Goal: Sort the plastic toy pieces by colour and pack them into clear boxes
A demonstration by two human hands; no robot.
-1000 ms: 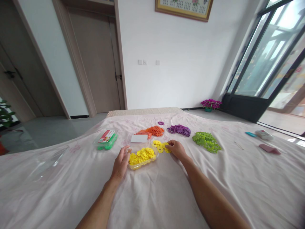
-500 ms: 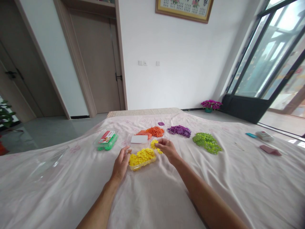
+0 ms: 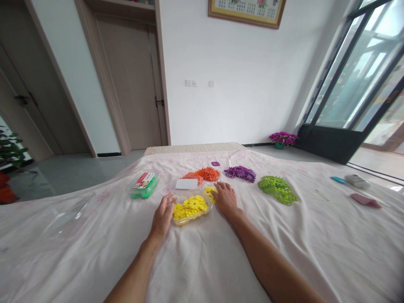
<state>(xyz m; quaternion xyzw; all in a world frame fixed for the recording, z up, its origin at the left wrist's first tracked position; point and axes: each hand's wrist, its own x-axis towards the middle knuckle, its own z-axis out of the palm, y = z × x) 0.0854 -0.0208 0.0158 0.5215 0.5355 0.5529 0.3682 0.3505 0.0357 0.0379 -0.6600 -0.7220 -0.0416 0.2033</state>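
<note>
A clear plastic box (image 3: 191,220) holds a heap of yellow flower-shaped plastic pieces (image 3: 193,203). My left hand (image 3: 164,213) grips the box at its left side, thumb by the rim. The box's clear lid, with a white label (image 3: 187,184), stands open behind it. Just right of the box, a few more yellow pieces (image 3: 208,192) lie on the cloth. My right hand (image 3: 226,198) rests palm down against these loose pieces, its fingers stretched and slightly apart; the thumb is mostly hidden.
Orange (image 3: 208,174), purple (image 3: 240,173) and lime-green pieces (image 3: 277,190) form piles around the box. A lidded box of green pieces (image 3: 144,185) sits to the left, a transparent plastic sheet (image 3: 69,216) farther left. A pink cloth (image 3: 365,200) and white object (image 3: 357,181) lie at right.
My right hand has gone from pinching a yellow flower piece upright beside the box to lying palm down at the loose yellow pieces. My left hand keeps hold of the box.
</note>
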